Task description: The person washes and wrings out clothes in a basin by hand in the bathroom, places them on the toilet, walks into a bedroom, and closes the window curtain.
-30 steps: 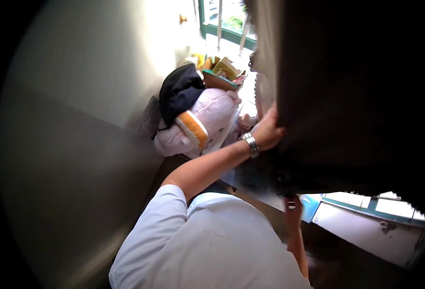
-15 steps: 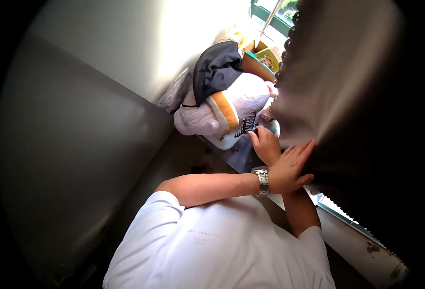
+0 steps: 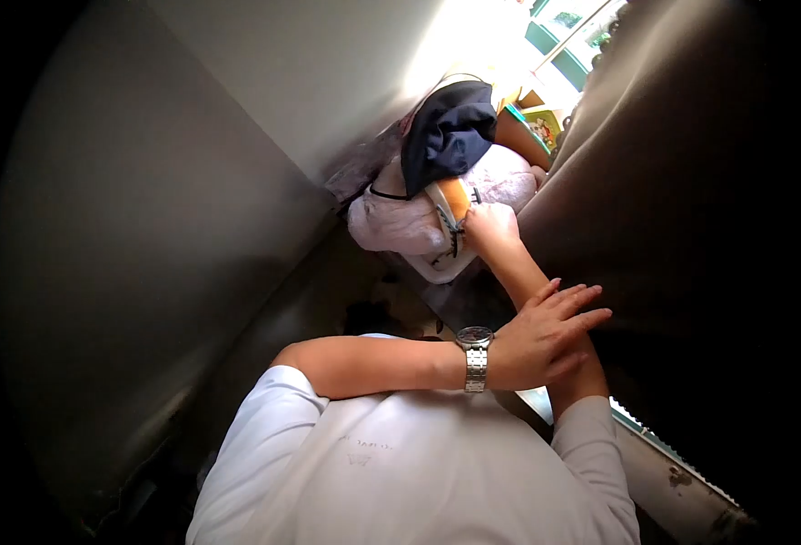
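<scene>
My right hand [image 3: 491, 227] is reached forward, closed on a black toothed hair claw clip [image 3: 452, 238], partly hidden by the fingers. It is at a pale pink plush thing [image 3: 391, 222], beside an orange and white band [image 3: 453, 198]. A dark cloth [image 3: 446, 136] with a thin strap lies over the plush. My left hand [image 3: 541, 336], with a metal watch [image 3: 476, 359] on its wrist, crosses over my right forearm. Its fingers are spread and nothing is in them.
A grey curtain [image 3: 627, 182] hangs close on the right. Grey wall panels [image 3: 210, 182] stand on the left. Behind the plush are a box [image 3: 519, 136] and a colourful book or card [image 3: 543, 127], near a bright window [image 3: 568, 41]. A white tray-like edge [image 3: 446, 268] shows beneath the plush.
My right hand has moved forward and left with the claw clip, onto the plush beside the orange band. My left hand has come away from the curtain, back over my right forearm.
</scene>
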`<state>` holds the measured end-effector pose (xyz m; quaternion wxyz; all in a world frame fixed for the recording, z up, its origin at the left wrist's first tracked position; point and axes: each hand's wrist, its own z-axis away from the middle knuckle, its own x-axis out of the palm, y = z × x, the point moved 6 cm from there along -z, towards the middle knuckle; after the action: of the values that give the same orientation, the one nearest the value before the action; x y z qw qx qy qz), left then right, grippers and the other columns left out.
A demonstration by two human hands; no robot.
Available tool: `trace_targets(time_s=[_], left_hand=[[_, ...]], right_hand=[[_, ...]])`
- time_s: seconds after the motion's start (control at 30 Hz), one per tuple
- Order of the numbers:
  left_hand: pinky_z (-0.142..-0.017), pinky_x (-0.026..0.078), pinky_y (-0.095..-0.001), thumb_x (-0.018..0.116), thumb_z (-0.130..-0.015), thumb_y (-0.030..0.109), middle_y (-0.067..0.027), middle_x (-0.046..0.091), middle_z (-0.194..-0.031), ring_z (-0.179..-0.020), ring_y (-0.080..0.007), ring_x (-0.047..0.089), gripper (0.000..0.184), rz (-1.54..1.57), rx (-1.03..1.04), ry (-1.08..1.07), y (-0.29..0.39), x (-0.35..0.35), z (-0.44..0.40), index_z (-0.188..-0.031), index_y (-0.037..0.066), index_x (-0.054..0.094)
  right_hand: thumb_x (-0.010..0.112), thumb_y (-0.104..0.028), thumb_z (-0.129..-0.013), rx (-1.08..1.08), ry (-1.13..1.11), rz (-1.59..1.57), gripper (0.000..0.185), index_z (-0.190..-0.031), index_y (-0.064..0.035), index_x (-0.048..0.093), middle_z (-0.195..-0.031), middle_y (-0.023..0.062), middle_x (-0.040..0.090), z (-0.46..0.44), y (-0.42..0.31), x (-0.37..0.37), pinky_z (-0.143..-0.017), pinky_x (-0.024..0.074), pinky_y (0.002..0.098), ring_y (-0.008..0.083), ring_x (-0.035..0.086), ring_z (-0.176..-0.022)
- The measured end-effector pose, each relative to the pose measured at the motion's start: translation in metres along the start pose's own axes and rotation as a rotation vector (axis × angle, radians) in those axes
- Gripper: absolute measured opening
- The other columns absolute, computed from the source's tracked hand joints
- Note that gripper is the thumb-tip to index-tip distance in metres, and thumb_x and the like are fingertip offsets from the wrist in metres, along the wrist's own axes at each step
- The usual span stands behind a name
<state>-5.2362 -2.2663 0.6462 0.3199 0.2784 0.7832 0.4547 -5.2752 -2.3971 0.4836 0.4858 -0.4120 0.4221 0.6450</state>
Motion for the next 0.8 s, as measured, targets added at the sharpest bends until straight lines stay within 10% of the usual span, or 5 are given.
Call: trace_targets(time_s=[0.2, 0.47, 0.67, 0.8], left_hand=[[-0.114, 0.018, -0.0574, 0.063, -0.084, 0.019, -0.021, 0.036, -0.148, -0.137, -0.0389, 0.034, 0.058, 0.011, -0.017, 0.089, 0.0, -0.019, 0.007, -0.138, 0.01, 0.045], [-0.115, 0.02, -0.0535, 0.062, -0.086, 0.014, -0.0168, 0.04, -0.147, -0.139, -0.034, 0.035, 0.048, 0.008, -0.083, 0.082, -0.008, -0.04, 0.021, -0.133, 0.011, 0.051], [-0.115, 0.022, -0.0516, 0.062, -0.088, 0.014, -0.0169, 0.044, -0.144, -0.137, -0.0328, 0.037, 0.044, -0.219, -0.105, 0.127, -0.019, -0.091, 0.037, -0.13, 0.009, 0.054], [-0.114, 0.023, -0.0524, 0.065, -0.084, 0.015, -0.0153, 0.049, -0.139, -0.135, -0.0342, 0.04, 0.042, -0.465, -0.085, 0.22, -0.036, -0.134, 0.08, -0.125, 0.012, 0.058]], right_hand=[[0.07, -0.03, -0.076, -0.063, -0.155, 0.065, 0.025, -0.083, -0.0063, 0.074, -0.085, 0.0129, 0.072, -0.027, -0.011, 0.015, -0.071, 0.0554, 0.0383, 0.0285, 0.071, -0.08], [0.06, -0.058, -0.084, 0.227, 0.185, -0.403, 0.054, -0.09, -0.0036, 0.062, -0.087, 0.0187, 0.068, 0.025, 0.019, -0.006, -0.073, 0.0532, 0.0471, 0.0371, 0.068, -0.08], [0.064, -0.018, -0.088, 0.207, 0.484, -0.863, 0.022, -0.103, -0.0011, 0.062, -0.093, 0.0183, 0.066, 0.114, 0.077, -0.031, -0.072, 0.0519, 0.0398, 0.0348, 0.065, -0.082], [0.063, -0.027, -0.091, 0.498, 0.484, -1.129, 0.034, -0.113, -0.0011, 0.062, -0.107, 0.016, 0.066, 0.178, 0.124, 0.042, -0.086, 0.049, 0.038, 0.0286, 0.063, -0.1]])
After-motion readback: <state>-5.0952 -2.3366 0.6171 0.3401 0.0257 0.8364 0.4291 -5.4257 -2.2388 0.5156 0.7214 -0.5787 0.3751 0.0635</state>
